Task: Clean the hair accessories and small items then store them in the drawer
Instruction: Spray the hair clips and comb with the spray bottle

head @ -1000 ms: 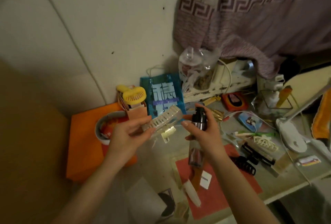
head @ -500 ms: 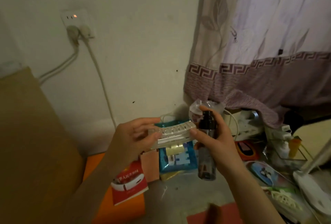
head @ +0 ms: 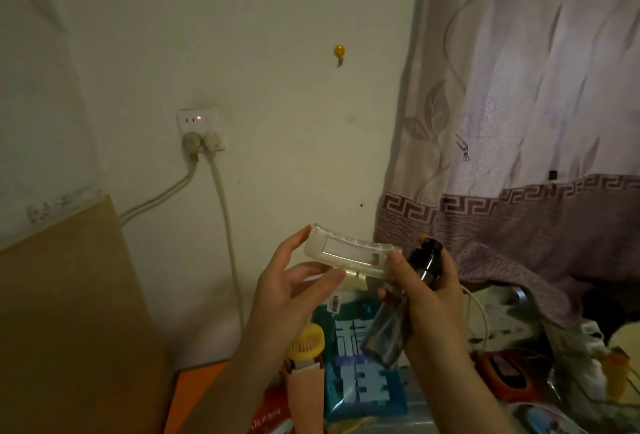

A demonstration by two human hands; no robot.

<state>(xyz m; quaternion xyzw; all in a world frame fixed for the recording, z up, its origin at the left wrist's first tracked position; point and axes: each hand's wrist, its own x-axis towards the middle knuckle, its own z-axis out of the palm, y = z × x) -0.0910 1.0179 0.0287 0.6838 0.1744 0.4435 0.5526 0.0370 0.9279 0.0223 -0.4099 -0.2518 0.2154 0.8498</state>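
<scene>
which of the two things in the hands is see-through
The clear hair clip, held between both hands; the spray bottle gripped in the right hand is dark with a black cap.

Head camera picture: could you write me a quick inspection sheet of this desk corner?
Surface: cluttered desk, mostly hidden.
Job's things: clear hair clip and dark spray bottle, both held up.
Clutter: yellow mini fan, blue packet, orange box.
Hands: left hand pinches the clip; right hand grips the bottle, one finger touching the clip.
Cables: two white cords plugged into wall socket.
Surroundings: patterned curtain, yellow wall hook.
</scene>
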